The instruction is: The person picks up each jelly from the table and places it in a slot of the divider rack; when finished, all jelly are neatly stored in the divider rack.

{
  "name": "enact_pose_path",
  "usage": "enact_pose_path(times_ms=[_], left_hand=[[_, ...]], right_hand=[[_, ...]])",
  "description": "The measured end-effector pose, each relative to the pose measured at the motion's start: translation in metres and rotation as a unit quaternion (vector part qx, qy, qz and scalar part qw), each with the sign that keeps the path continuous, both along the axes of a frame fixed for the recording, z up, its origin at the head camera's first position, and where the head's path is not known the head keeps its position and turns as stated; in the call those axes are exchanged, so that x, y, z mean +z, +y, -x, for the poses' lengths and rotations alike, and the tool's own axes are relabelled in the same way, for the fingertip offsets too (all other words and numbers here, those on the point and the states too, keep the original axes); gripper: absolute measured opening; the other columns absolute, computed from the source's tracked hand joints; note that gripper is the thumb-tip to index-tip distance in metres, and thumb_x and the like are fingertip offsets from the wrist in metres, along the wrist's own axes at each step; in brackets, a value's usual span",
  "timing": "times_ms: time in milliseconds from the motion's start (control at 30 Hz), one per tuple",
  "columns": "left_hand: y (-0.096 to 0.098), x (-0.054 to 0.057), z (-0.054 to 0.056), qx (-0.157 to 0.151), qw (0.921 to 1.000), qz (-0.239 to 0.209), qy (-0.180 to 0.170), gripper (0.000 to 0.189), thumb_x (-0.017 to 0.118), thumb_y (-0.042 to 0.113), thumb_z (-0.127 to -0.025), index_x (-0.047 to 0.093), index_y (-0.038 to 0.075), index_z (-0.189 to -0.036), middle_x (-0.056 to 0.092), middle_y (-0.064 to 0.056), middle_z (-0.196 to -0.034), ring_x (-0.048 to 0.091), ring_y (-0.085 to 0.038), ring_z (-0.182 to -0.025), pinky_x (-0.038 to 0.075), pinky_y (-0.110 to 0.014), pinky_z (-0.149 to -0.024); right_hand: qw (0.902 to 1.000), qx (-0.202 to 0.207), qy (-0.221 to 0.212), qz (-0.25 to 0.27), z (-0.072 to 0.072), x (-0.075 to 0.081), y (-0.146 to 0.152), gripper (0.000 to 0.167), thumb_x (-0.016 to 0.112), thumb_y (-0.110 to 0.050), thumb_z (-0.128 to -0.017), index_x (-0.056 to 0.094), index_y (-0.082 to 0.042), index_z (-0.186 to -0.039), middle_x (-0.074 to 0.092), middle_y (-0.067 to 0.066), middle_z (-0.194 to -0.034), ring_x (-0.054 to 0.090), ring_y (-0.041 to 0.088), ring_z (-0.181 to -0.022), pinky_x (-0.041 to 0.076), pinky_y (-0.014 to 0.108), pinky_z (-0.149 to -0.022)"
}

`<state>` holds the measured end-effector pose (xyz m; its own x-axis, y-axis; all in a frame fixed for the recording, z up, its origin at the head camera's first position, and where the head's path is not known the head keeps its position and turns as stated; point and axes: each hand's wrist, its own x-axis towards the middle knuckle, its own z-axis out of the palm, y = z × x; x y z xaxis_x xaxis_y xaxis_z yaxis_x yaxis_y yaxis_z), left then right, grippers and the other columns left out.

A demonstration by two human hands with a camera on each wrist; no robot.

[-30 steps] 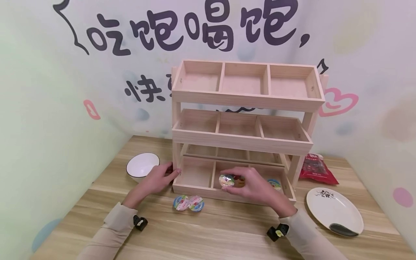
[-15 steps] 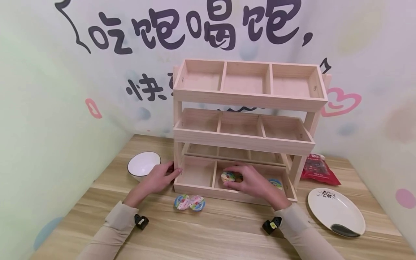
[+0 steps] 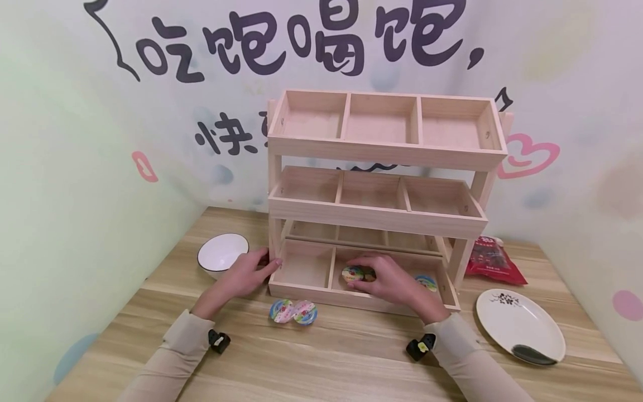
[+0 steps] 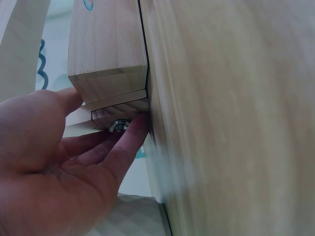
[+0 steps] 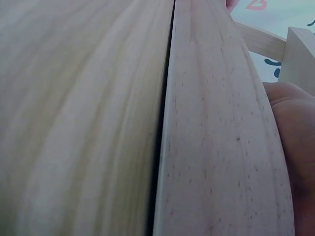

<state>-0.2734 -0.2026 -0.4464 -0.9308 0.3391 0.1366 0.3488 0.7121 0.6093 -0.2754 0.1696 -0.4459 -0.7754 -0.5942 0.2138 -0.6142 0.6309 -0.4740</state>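
Observation:
A three-tier wooden rack [image 3: 377, 220] stands on the table, each tier split into compartments. My left hand [image 3: 244, 274] grips its lower left side; in the left wrist view the thumb and the fingers lie on either side of the wood. In the bottom tier's middle compartment, my right hand [image 3: 389, 281] pinches a jelly cup [image 3: 351, 273] with a colourful foil lid. Something brownish shows just beside that cup, partly covered by the fingers. Another jelly cup [image 3: 426, 282] lies in the right compartment. The right wrist view shows the front board [image 5: 216, 123] hiding most of the right hand.
Two joined jelly cups [image 3: 293, 312] lie on the table before the rack. A white bowl [image 3: 222, 254] stands to the left. On the right are a red snack bag [image 3: 494, 261] and an oval plate [image 3: 519, 326]. A printed wall cloth [image 3: 150, 128] rises behind.
My right hand has lowered the jelly cup into the bottom middle compartment, then stayed nearly still over the last half second. My left hand keeps its place on the rack.

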Motion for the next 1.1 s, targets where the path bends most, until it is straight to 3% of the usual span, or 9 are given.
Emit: enact_pose_path(times_ms=[667,867,1100], left_hand=[[0.0006,0.0021,-0.0015,-0.005,1.0,-0.001,0.008,0.042,0.059,0.032,-0.114,0.066,-0.004,-0.135,0.077,-0.023,-0.127,0.074,-0.037,-0.122,0.061,-0.055,-0.102],[0.0012,0.0014,0.0,-0.001,1.0,0.001,0.004,0.045,0.058,0.032,-0.114,0.064,-0.005,-0.138,0.075,-0.025,-0.13,0.073,-0.039,-0.124,0.06,-0.056,-0.105],[0.0007,0.0007,0.0004,-0.001,1.0,0.003,-0.003,0.047,0.057,0.033,-0.114,0.062,-0.005,-0.143,0.073,-0.026,-0.135,0.071,-0.039,-0.127,0.059,-0.056,-0.106]], right_hand=[[0.9997,-0.002,-0.025,0.005,-0.0001,0.0008,0.0028,0.041,0.085,-0.031,-0.097,0.076,-0.017,-0.134,0.077,0.0,-0.124,0.07,0.01,-0.104,0.06,0.035,-0.089],[0.9997,0.005,-0.024,0.007,0.0002,0.0022,0.0035,0.041,0.086,-0.03,-0.096,0.076,-0.016,-0.133,0.077,0.0,-0.128,0.072,0.013,-0.111,0.061,0.037,-0.094],[0.9986,0.007,-0.022,0.047,-0.0014,0.0068,0.0002,0.039,0.083,-0.028,-0.099,0.076,-0.011,-0.133,0.079,0.002,-0.129,0.074,0.017,-0.116,0.062,0.045,-0.099]])
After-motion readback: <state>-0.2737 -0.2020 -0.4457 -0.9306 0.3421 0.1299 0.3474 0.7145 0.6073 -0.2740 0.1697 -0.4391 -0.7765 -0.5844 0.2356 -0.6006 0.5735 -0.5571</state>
